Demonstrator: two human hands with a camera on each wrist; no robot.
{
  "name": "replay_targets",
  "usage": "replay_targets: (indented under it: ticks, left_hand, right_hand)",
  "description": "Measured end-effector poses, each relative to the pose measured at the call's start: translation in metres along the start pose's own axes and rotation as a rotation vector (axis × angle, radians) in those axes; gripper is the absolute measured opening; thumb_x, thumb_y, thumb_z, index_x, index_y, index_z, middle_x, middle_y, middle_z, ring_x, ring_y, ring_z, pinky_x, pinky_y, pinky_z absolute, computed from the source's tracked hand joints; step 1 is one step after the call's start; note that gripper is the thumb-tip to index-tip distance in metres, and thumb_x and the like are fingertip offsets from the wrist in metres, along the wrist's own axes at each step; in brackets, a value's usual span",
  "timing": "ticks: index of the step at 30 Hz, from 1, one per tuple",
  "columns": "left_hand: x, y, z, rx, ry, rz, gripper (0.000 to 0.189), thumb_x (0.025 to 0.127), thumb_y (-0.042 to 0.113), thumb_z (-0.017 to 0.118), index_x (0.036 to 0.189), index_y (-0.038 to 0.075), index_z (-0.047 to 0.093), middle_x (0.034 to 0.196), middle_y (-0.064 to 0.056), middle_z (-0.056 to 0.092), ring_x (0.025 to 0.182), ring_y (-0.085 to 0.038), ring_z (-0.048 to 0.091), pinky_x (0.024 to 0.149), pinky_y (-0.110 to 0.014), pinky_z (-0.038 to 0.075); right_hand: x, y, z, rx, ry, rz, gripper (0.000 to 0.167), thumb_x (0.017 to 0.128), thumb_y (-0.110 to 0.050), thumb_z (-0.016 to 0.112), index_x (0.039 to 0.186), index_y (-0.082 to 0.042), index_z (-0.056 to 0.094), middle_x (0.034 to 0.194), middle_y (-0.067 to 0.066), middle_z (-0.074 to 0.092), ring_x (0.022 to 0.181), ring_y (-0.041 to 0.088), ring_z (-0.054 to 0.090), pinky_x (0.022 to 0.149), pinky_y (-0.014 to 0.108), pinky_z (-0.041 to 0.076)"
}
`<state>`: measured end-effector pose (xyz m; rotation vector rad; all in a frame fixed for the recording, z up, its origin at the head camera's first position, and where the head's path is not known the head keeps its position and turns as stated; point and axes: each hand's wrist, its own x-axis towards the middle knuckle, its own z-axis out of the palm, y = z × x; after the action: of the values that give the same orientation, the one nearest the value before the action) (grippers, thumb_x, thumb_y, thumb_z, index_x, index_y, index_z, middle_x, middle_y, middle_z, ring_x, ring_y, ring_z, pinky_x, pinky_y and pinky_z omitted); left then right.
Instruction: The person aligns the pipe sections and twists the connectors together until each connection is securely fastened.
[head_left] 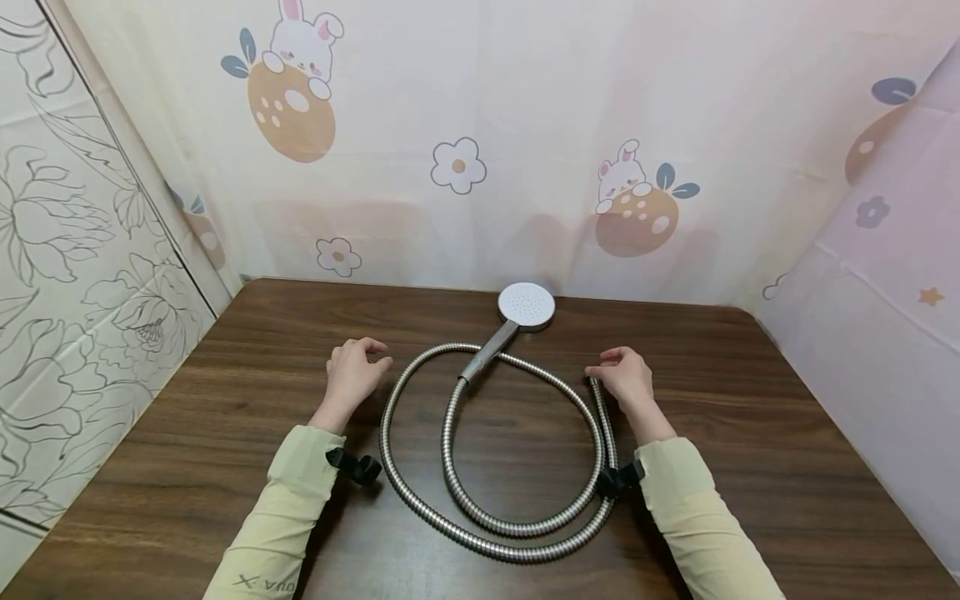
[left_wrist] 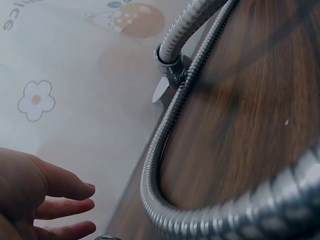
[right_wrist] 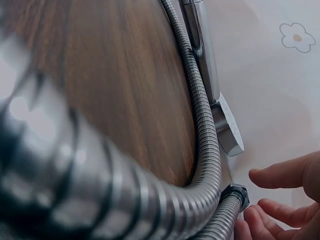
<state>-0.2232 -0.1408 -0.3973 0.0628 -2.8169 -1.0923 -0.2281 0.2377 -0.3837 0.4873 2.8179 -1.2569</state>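
Observation:
A hand shower [head_left: 527, 304] with a pale round face and a grey handle lies on the table, its face up. From the handle a ribbed metal hose [head_left: 517, 553] runs in two loops. To the left of the loops is my left hand [head_left: 351, 375], thumb and fingers apart and holding nothing. My right hand [head_left: 626, 379] is beside the hose's free end at the right. In the right wrist view, that end carries a dark nut [right_wrist: 236, 194]; the thumb stands away from it and the fingertips lie close by. Whether they touch it I cannot tell.
The brown wooden table [head_left: 757, 467] reaches back to a curtain [head_left: 525, 100] printed with rabbits and flowers. Floral-patterned panels [head_left: 82, 250] stand at the left. Black camera mounts [head_left: 356, 467] sit at both wrists, the right one over the hose.

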Motion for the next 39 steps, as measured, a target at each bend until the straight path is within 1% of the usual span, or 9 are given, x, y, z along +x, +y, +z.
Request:
replay_targets:
  ticks: [3,7,11,16,20,25,30,34,39]
  left_hand:
    - [0.000,-0.003,-0.001,0.012,-0.008,-0.026,0.030,0.084,0.020,0.059,0.110,0.005,0.062,0.116,-0.019,0.054,0.111,-0.041,0.039,0.089,-0.052,0.026]
    - [0.001,-0.006,0.000,0.025,-0.028,-0.047,0.031,0.084,0.021,0.059,0.112,0.006,0.062,0.117,-0.018,0.053,0.110,-0.040,0.039,0.088,-0.051,0.027]
    - [0.001,-0.008,-0.001,0.031,-0.045,-0.057,0.033,0.083,0.020,0.060,0.112,0.006,0.061,0.120,-0.021,0.051,0.110,-0.041,0.038,0.088,-0.052,0.028]
    - [0.000,-0.010,-0.004,0.058,-0.104,-0.090,0.035,0.082,0.023,0.059,0.112,0.004,0.060,0.120,-0.023,0.049,0.109,-0.042,0.038,0.089,-0.052,0.030]
    - [0.000,-0.011,-0.005,0.071,-0.137,-0.092,0.035,0.082,0.024,0.059,0.111,0.004,0.059,0.119,-0.023,0.048,0.109,-0.043,0.038,0.088,-0.053,0.031]
    - [0.003,-0.014,-0.005,0.102,-0.122,-0.074,0.037,0.083,0.019,0.059,0.115,0.000,0.055,0.115,-0.026,0.049,0.107,-0.043,0.042,0.087,-0.051,0.036]
    - [0.004,-0.017,-0.005,0.120,-0.099,-0.058,0.042,0.082,0.015,0.060,0.117,-0.006,0.051,0.112,-0.028,0.050,0.105,-0.043,0.044,0.088,-0.049,0.037]
    - [0.002,-0.018,-0.006,0.140,-0.085,-0.024,0.034,0.081,0.012,0.060,0.109,-0.006,0.058,0.105,-0.025,0.056,0.101,-0.041,0.046,0.087,-0.048,0.037]
    - [0.001,-0.019,-0.007,0.146,-0.059,0.011,0.028,0.079,0.011,0.062,0.101,-0.006,0.062,0.098,-0.023,0.058,0.095,-0.039,0.049,0.082,-0.047,0.040]
  right_hand:
    - [-0.001,0.000,0.000,-0.032,-0.020,-0.006,0.045,0.082,-0.021,0.064,0.119,0.000,0.049,0.117,0.022,0.056,0.096,0.031,0.055,0.074,0.037,0.044]
    - [0.000,0.000,0.001,-0.062,-0.018,-0.034,0.044,0.081,-0.020,0.064,0.117,0.001,0.049,0.114,0.022,0.058,0.099,0.033,0.054,0.078,0.039,0.042]
    - [0.000,-0.001,0.001,-0.107,-0.037,-0.034,0.045,0.080,-0.019,0.065,0.116,0.002,0.049,0.109,0.021,0.059,0.091,0.031,0.054,0.074,0.038,0.043]
    - [0.000,-0.004,-0.002,-0.156,-0.147,-0.028,0.051,0.080,-0.017,0.066,0.120,0.005,0.045,0.106,0.021,0.055,0.080,0.026,0.058,0.067,0.034,0.047]
    - [-0.001,-0.006,-0.004,-0.132,-0.211,-0.020,0.053,0.081,-0.014,0.066,0.123,0.008,0.042,0.113,0.026,0.049,0.083,0.028,0.060,0.069,0.034,0.051]
    - [0.001,-0.005,-0.004,-0.146,-0.207,-0.016,0.050,0.080,-0.011,0.066,0.120,0.008,0.044,0.112,0.028,0.049,0.078,0.025,0.063,0.067,0.033,0.052]
    - [0.002,0.000,-0.004,-0.085,-0.210,0.006,0.044,0.078,-0.007,0.067,0.116,0.007,0.048,0.107,0.025,0.052,0.074,0.021,0.061,0.066,0.029,0.052]
    - [0.003,0.001,-0.004,-0.057,-0.214,0.027,0.042,0.079,-0.007,0.066,0.115,0.005,0.049,0.107,0.022,0.054,0.075,0.019,0.060,0.067,0.028,0.052]
    - [0.003,0.001,-0.005,-0.038,-0.206,0.020,0.040,0.079,-0.007,0.065,0.114,0.005,0.051,0.108,0.023,0.054,0.077,0.020,0.061,0.069,0.029,0.053]
